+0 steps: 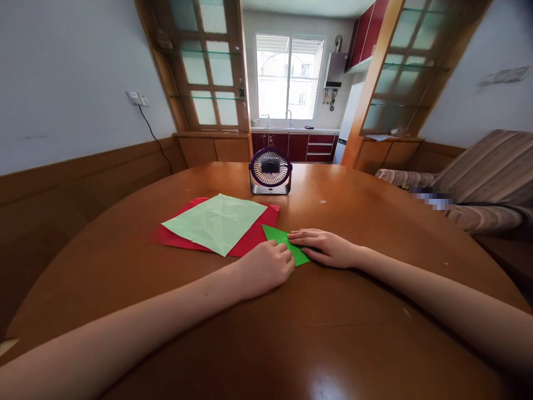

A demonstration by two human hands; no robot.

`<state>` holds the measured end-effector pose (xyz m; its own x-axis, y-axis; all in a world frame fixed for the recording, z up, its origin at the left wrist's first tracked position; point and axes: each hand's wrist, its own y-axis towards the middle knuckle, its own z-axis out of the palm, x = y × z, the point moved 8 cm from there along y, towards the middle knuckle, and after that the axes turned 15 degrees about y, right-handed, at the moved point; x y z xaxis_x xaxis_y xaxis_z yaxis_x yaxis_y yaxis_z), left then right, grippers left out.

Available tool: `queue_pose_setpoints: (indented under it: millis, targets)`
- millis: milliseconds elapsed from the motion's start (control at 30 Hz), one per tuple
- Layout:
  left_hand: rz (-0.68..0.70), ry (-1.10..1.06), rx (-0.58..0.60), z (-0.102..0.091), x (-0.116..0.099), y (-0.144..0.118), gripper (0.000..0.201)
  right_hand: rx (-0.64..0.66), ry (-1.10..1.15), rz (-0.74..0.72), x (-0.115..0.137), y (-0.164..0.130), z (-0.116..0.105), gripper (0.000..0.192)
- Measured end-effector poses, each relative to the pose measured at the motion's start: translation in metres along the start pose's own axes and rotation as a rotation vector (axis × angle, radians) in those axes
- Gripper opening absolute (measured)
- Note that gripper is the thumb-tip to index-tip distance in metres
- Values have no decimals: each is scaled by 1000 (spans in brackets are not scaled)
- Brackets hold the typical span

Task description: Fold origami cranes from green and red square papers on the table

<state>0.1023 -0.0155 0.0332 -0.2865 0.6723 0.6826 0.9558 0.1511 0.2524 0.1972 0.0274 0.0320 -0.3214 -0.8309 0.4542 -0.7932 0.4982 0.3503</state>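
Observation:
A bright green folded paper (300,257) lies on the table, roughly triangular, partly covered by both hands. My left hand (268,265) is closed at its left side, with curled fingers pinching the near edge; the fingertips are partly hidden. From the right, my right hand (327,248) lies flat on the same paper, its fingers stretched out and pressing on top. Just left of the hands, a pale green creased sheet (216,222) rests over red paper (254,236).
A small purple desk fan (271,169) stands behind the papers on the wooden table (353,322). A striped armchair (487,178) is at the right. Beyond the table are glass-shelved cabinets (208,66) and a kitchen with a window (291,78).

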Motion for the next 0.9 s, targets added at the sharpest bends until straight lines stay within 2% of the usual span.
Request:
queue_pose_setpoints:
  millis: [200, 433, 533, 633, 767, 900]
  targets:
    - [-6, 45, 98, -7, -9, 4, 18, -35, 40, 20, -1, -5, -3, 36]
    - [-122, -46, 206, 3, 7, 2, 16, -4, 64, -9, 7, -15, -17, 28]
    - [-224, -219, 219, 8, 21, -3, 16, 25, 95, -24, 6, -18, -19, 31]
    - [-384, -501, 190, 14, 39, -8, 18, 29, 144, -13, 2, -19, -18, 31]
    - [-617, -858, 233, 32, 58, -17, 15, -83, 176, 71, -3, -14, -20, 28]
    - [-779, -1071, 319, 51, 63, -26, 18, -188, 201, 110, -3, -8, -19, 24]
